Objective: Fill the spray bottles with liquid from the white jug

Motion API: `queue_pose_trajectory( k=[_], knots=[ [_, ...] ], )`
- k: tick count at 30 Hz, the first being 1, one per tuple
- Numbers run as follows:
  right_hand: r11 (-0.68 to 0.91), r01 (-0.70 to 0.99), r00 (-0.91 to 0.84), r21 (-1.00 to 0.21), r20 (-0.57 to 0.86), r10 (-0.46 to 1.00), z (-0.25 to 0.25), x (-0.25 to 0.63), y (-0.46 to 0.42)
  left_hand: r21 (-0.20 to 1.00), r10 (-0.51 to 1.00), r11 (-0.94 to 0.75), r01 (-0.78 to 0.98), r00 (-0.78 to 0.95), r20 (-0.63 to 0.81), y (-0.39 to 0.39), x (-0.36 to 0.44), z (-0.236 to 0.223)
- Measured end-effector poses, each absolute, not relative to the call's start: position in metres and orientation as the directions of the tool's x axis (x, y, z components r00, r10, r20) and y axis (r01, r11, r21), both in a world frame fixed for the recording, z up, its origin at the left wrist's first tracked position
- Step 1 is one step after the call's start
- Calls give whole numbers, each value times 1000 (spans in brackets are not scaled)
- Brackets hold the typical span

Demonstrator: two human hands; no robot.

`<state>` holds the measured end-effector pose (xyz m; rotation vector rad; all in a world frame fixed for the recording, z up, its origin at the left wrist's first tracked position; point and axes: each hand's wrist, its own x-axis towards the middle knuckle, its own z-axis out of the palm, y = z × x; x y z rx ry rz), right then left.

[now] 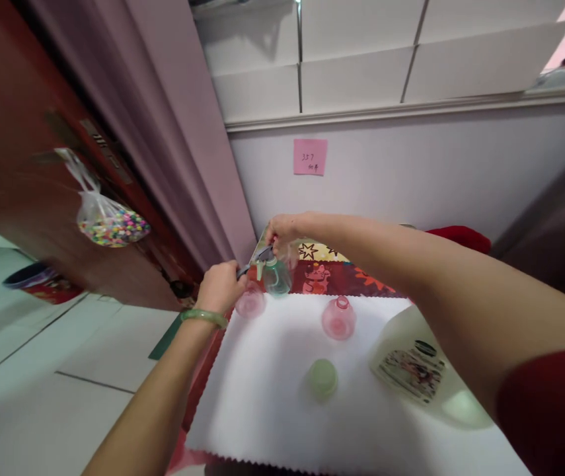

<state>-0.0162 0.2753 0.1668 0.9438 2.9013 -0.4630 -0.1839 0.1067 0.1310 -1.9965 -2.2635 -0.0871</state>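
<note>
My left hand, with a green bangle at the wrist, is closed around the dark spray head of a clear pink spray bottle at the paper's far left corner. My right hand reaches across to a clear green spray bottle beside it, its fingers bent at the grey spray head. Another pinkish bottle stands partly hidden behind. Nearer to me, a pink bottle has an open neck and no spray head. A pale green cap lies on the white sheet.
A large whitish jug with a label is on the right under my right arm. A wall with a pink note closes the back. On the left, a bag of coloured beads hangs from the door handle.
</note>
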Motion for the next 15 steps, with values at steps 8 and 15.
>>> queue_pose_trajectory(
  k=[8,15],
  knots=[
    [786,547,-837,-286,-171,520,130,-53,269,50,966,233,971,-237,100,72,-190,97],
    [759,616,-788,-212,-191,586,113,-55,275,147,963,235,961,-251,101,69,-185,91]
  ],
)
